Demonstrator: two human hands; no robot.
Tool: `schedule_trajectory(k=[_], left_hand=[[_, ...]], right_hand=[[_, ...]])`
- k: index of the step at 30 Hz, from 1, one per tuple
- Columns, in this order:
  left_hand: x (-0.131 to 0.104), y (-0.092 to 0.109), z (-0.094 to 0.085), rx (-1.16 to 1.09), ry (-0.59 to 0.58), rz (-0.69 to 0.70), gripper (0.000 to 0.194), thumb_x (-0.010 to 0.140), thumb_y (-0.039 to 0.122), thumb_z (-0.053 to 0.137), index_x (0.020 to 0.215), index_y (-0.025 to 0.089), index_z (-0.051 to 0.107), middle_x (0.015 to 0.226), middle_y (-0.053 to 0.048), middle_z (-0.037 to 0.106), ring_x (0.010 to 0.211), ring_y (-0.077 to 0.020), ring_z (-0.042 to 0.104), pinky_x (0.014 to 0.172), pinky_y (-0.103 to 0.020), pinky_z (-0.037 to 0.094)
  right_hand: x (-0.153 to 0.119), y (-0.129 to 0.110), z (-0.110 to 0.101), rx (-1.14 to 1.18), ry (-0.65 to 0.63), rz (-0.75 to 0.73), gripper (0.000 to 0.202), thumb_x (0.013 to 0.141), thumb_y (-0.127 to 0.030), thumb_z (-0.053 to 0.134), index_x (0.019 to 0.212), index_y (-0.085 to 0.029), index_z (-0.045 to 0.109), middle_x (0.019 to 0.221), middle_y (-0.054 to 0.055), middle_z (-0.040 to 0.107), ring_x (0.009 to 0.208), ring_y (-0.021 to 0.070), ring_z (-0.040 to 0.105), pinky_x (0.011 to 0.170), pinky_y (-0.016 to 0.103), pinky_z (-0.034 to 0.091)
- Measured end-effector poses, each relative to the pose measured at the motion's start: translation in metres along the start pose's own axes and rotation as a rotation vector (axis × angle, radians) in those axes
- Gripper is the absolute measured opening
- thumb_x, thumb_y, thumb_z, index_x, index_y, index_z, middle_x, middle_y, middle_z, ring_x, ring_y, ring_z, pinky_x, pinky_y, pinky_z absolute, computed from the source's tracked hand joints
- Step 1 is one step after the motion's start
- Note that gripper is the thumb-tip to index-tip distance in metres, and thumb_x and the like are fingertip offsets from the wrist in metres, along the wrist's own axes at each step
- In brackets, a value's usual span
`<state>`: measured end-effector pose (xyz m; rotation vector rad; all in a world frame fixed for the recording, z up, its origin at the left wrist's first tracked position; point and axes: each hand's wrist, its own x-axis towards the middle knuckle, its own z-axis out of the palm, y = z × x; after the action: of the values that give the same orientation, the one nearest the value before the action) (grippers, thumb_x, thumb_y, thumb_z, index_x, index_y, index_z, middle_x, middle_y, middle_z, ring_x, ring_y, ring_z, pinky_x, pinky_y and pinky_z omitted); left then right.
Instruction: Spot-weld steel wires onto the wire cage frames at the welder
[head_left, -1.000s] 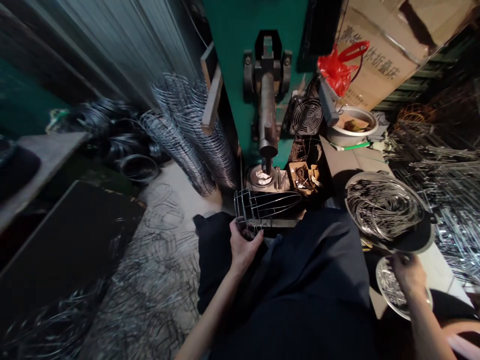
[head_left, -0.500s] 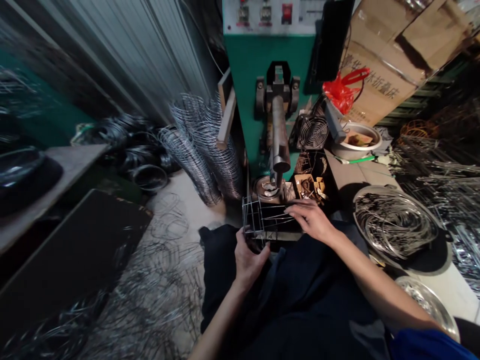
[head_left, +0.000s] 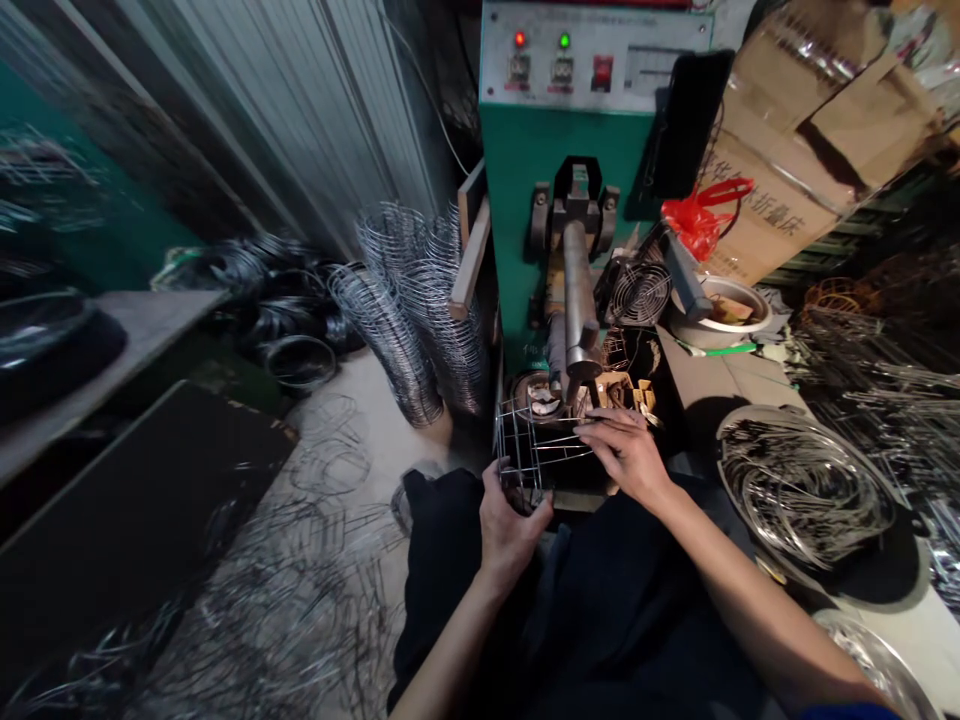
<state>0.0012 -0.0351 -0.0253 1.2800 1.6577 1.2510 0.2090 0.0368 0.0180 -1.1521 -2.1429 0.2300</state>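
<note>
Steel cylinder (head_left: 580,300) is jutting from green machine (head_left: 517,160) toward gridded wire frame (head_left: 535,447); ribbed stacks (head_left: 390,345) are standing left. Left hand (head_left: 512,525) is gripping frame; right hand (head_left: 628,460) touching its end, grip unclear.

Corrugated metal wall (head_left: 277,100), grey; pale floor (head_left: 367,390); desk (head_left: 169,312), left; printed cardboard carton (head_left: 787,170), right; light dim, uneven.

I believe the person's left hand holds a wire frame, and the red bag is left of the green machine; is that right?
Not quite: the head view shows the red bag right of the green machine. The left hand does hold the wire frame.
</note>
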Motion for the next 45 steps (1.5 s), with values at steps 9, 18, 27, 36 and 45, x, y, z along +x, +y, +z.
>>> schedule_trajectory(k=[9, 18, 27, 36, 45], left_hand=[[0.013, 0.004, -0.006, 0.013, 0.074, 0.052, 0.064, 0.066, 0.035, 0.078, 0.120, 0.019, 0.048, 0.092, -0.005, 0.066, 0.080, -0.0217, 0.066, 0.071, -0.033, 0.054], [0.021, -0.003, 0.000, 0.005, 0.063, 0.056, 0.063, 0.069, 0.035, 0.076, 0.123, 0.019, 0.046, 0.093, -0.003, 0.062, 0.058, -0.0120, 0.057, 0.059, -0.027, 0.050], [0.040, 0.005, -0.010, 0.061, -0.009, 0.083, 0.065, 0.070, 0.037, 0.077, 0.124, 0.019, 0.046, 0.092, -0.003, 0.065, 0.076, -0.0178, 0.064, 0.070, -0.030, 0.052], [0.056, 0.003, -0.011, 0.063, -0.041, 0.150, 0.064, 0.070, 0.032, 0.075, 0.124, 0.018, 0.044, 0.094, -0.003, 0.063, 0.078, -0.0178, 0.065, 0.074, -0.032, 0.053], [0.039, 0.001, -0.088, 0.360, 0.198, 0.192, 0.070, 0.068, 0.030, 0.075, 0.131, 0.019, 0.046, 0.099, -0.005, 0.065, 0.081, -0.0189, 0.065, 0.078, -0.033, 0.052]], right_hand=[[0.017, 0.000, 0.006, 0.077, 0.041, -0.008, 0.020, 0.096, -0.026, 0.055, 0.102, -0.028, 0.074, 0.103, 0.004, 0.075, 0.113, 0.0247, 0.064, 0.098, 0.046, 0.041], [0.020, 0.003, 0.016, 0.041, 0.116, 0.029, 0.016, 0.095, -0.029, 0.059, 0.100, -0.028, 0.073, 0.100, 0.004, 0.076, 0.109, 0.0247, 0.065, 0.097, 0.045, 0.038], [0.023, 0.015, 0.006, 0.100, 0.210, 0.133, 0.013, 0.093, -0.030, 0.061, 0.091, -0.023, 0.072, 0.095, 0.004, 0.074, 0.097, 0.0223, 0.067, 0.092, 0.038, 0.047], [0.019, 0.019, 0.002, 0.201, 0.290, 0.225, 0.017, 0.090, -0.037, 0.064, 0.095, -0.024, 0.075, 0.099, 0.004, 0.075, 0.100, 0.0235, 0.067, 0.095, 0.039, 0.048], [-0.065, 0.080, -0.025, 0.027, 0.083, 0.636, 0.048, 0.079, -0.064, 0.057, 0.087, -0.019, 0.073, 0.073, 0.006, 0.070, 0.067, 0.0232, 0.064, 0.066, 0.034, 0.049]])
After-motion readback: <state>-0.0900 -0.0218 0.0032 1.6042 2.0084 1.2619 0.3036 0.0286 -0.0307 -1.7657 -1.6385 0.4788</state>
